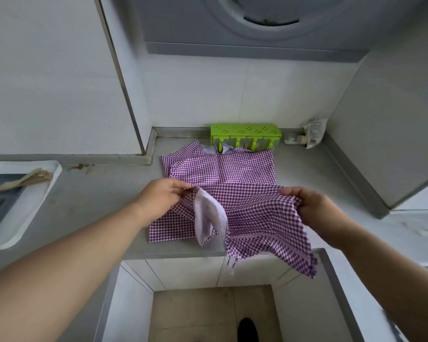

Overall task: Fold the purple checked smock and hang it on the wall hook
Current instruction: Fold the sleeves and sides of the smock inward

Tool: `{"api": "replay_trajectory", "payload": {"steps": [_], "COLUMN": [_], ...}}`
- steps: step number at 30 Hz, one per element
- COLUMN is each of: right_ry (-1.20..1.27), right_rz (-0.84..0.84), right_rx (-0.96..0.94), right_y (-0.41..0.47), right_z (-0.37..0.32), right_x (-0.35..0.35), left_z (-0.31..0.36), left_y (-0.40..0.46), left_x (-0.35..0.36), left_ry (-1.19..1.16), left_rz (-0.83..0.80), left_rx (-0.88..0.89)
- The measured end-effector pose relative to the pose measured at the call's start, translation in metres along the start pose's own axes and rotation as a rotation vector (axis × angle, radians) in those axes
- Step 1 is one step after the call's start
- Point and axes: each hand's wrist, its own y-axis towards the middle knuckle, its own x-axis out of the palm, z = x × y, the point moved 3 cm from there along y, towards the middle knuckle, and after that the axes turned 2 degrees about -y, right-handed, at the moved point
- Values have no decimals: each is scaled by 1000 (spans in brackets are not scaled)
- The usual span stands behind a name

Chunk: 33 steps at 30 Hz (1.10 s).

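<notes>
The purple checked smock [242, 174] lies spread on the grey counter [104, 191], its far edge near the back wall. Its near part is lifted off the counter and hangs over the front edge. My left hand [162, 196] pinches the lifted cloth at the left, beside a pale lilac cuff [209, 215] that dangles down. My right hand [311, 206] grips the lifted cloth at the right, with the fabric bunched under the fingers. No wall hook is in view.
A green perforated holder [245, 132] stands at the back of the counter, touching the smock's far edge. A white tray [15, 218] with wooden utensils [27, 178] sits at the left. A crumpled packet [311, 132] lies in the back right corner. A round vent [269, 13] is overhead.
</notes>
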Motion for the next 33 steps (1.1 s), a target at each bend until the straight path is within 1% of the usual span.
{"api": "replay_trajectory", "payload": {"steps": [2, 3, 4, 7, 10, 12, 13, 14, 15, 17, 18, 20, 21, 22, 24, 25, 26, 27, 28, 29, 30, 32, 33], "right_ry": [-401, -525, -597, -680, -755, -841, -849, -819, -740, -606, -572, -525, -452, -312, 163, 431, 563, 705, 765, 681, 659, 441, 459], "right_rz": [-2, -8, 1, 80, 227, 269, 287, 274, 222, 80, 38, -34, -74, -106, -142, -220, -204, -168, -107, 45, 91, 401, 382], "right_rx": [-75, -96, -106, -136, -237, -280, -340, -383, -385, -284, -218, -122, -68, -3, 147, 209, 108, 20, 27, 126, 346, 451, 438], "right_y": [3, 3, 4, 6, 7, 4, 5, 4, 4, 11, 16, 22, 24, 26, 35, 39, 49, 61, 68, 76, 85, 87, 93], "right_z": [-1, -1, 0, 3, 10, 10, 10, 8, 4, 3, 5, 8, 9, 7, 10, 3, -3, 0, 7, 12, 16, 28, 34], "right_x": [0, 1, 1, 0, -2, -3, -3, -3, -2, 6, 7, 9, 8, 9, 4, 5, 4, -4, -10, -14, -12, -24, -26], "left_z": [7, 12, 17, 22, 16, 10, 6, 2, -2, -5, -5, -6, -5, -5, 0, 3, 4, 5, 5, 4, 3, 2, 3], "left_y": [1, -2, -4, -4, 1, 3, 6, 8, 11, 12, 12, 18, 18, 18, 16, 15, 19, 20, 22, 24, 28, 34, 39], "left_x": [-4, -5, -5, -5, -7, -7, -9, -10, -12, -12, -9, -7, -6, -6, -8, -10, -16, -19, -22, -24, -27, -32, -35], "left_ry": [469, 610, 693, 807, 900, 962, 959, 921, 866, 689, 565, 310, 223, 85, -354, -526, -635, -676, -682, -653, -614, -506, -465], "left_rz": [50, 81, 108, 137, 95, 121, 135, 100, 37, -112, -167, -178, -157, -138, -128, -105, -67, -23, 5, 20, 45, 126, 143], "left_rx": [151, 219, 275, 382, 463, 576, 605, 583, 519, 309, 209, 16, -67, -153, -272, -290, -301, -307, -319, -327, -325, -314, -306]}}
